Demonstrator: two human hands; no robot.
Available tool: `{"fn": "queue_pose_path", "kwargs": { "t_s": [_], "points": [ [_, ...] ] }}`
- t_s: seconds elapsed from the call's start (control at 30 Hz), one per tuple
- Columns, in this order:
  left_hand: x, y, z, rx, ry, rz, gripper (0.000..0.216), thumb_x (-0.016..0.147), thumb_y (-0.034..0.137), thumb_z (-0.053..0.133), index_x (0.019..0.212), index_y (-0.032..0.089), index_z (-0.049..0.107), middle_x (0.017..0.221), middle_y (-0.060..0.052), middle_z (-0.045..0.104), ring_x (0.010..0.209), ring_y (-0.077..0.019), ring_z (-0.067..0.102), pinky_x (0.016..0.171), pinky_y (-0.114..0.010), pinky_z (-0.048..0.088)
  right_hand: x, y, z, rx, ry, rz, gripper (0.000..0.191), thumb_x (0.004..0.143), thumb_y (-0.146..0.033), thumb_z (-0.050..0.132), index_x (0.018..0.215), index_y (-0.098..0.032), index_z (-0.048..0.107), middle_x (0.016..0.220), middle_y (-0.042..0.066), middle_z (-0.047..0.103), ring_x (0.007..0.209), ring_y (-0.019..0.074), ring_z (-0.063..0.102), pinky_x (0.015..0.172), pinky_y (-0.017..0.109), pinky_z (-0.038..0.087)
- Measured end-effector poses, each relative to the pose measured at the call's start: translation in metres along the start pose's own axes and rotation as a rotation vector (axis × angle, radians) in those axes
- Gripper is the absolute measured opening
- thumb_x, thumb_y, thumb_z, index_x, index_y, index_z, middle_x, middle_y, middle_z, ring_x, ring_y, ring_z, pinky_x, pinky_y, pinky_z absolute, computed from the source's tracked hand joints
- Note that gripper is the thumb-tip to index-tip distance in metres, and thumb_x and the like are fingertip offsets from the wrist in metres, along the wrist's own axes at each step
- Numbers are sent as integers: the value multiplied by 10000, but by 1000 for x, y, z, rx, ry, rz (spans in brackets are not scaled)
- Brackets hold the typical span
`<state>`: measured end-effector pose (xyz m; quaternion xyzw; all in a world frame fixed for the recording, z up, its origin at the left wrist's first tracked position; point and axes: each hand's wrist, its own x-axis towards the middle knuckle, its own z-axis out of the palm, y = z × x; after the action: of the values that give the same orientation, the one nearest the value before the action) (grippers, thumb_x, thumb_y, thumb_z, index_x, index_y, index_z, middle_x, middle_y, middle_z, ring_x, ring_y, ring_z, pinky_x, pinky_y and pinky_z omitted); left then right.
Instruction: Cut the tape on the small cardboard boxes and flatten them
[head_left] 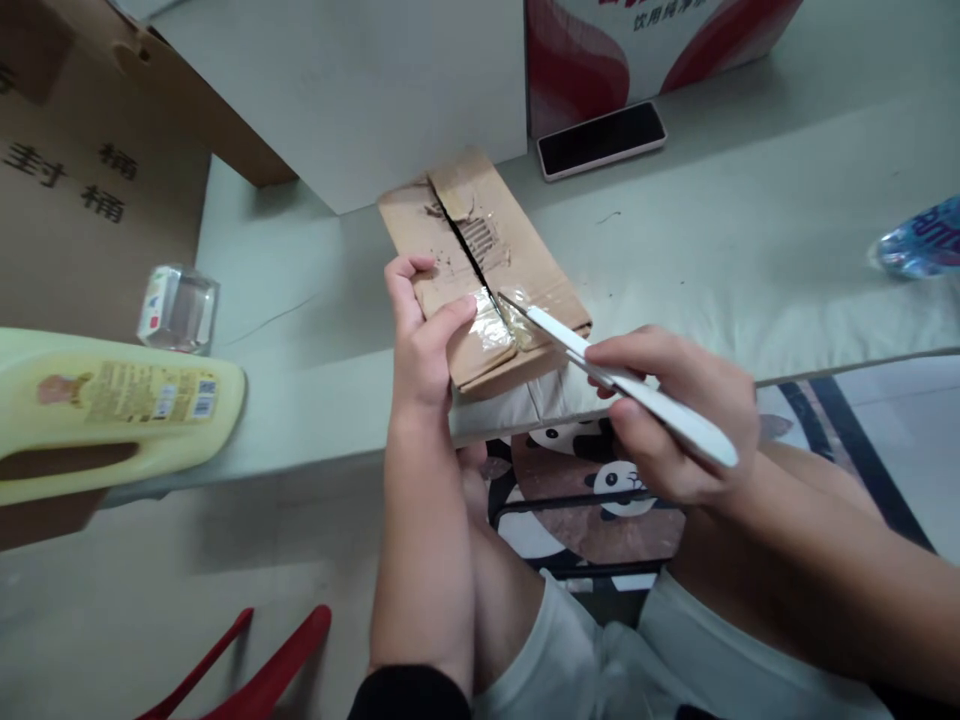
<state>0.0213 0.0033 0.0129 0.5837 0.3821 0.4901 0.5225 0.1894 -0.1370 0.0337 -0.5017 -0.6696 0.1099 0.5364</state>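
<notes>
A small cardboard box (517, 240) lies on the pale padded surface, with a dark slit open along the middle of its top and clear tape at the near end. My left hand (427, 330) grips its left side, thumb on the top by the tape and fingers round the edge. In my right hand (682, 410) is a slim white-handled cutting tool (667, 415) with a dark pointed tip; whether it is a knife or scissors I cannot tell. Its tip rests at the slit, beside the tape.
Behind the box stand a white carton (375, 90) and a red-and-white carton (637, 60), with a phone (602, 140) before it. At left are a yellow jug (112, 410), a clear container (180, 308) and a large cardboard box (97, 210). A plastic bottle (922, 240) lies right.
</notes>
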Motion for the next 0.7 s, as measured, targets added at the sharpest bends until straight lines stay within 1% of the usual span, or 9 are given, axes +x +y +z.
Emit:
{"fn": "queue_pose_path", "kwargs": {
  "t_s": [0.1, 0.2, 0.33, 0.43, 0.53, 0.7],
  "points": [
    [-1, 1, 5, 4, 23, -12, 458, 700, 255, 653, 1069, 265, 381, 1186, -56, 516, 1158, -248, 606, 1037, -412, 479, 5, -11, 6, -120, -16, -34, 205, 903, -258, 538, 1096, -235, 602, 853, 41, 700, 630, 140, 629, 544, 278, 490],
    [-3, 3, 9, 6, 35, -33, 449, 698, 233, 635, 1065, 272, 378, 1183, -48, 534, 1127, -236, 616, 1024, -398, 485, 5, -16, 12, -230, -25, -51, 166, 916, -278, 516, 1047, -218, 597, 807, 33, 700, 617, 136, 624, 518, 277, 462],
    [-3, 3, 10, 6, 36, -51, 449, 720, 257, 652, 1066, 277, 366, 1189, -47, 556, 1111, -232, 621, 974, -365, 503, 5, -14, 17, -306, -11, -65, 211, 926, -331, 495, 1012, -172, 604, 771, 34, 689, 617, 140, 618, 509, 287, 440],
    [-3, 3, 9, 1, 32, -51, 437, 744, 258, 655, 1073, 272, 368, 1186, -50, 564, 1111, -233, 623, 947, -356, 519, 8, -12, 20, -321, -1, -49, 273, 945, -407, 472, 949, -172, 612, 735, 22, 670, 576, 122, 577, 496, 282, 404],
    [-4, 3, 9, 19, 41, -53, 427, 743, 247, 646, 1074, 277, 378, 1192, -42, 554, 1105, -222, 618, 943, -346, 520, 12, -12, 20, -308, 7, -26, 283, 946, -419, 464, 889, -184, 609, 692, 14, 644, 556, 117, 550, 487, 279, 378],
    [-3, 0, 6, 24, 49, -41, 449, 725, 261, 679, 1071, 273, 394, 1190, -42, 520, 1129, -224, 587, 978, -345, 488, 15, -18, 11, -162, 8, -50, 244, 941, -394, 481, 856, -191, 587, 614, -5, 591, 449, 91, 447, 437, 269, 344]
  ]
}}
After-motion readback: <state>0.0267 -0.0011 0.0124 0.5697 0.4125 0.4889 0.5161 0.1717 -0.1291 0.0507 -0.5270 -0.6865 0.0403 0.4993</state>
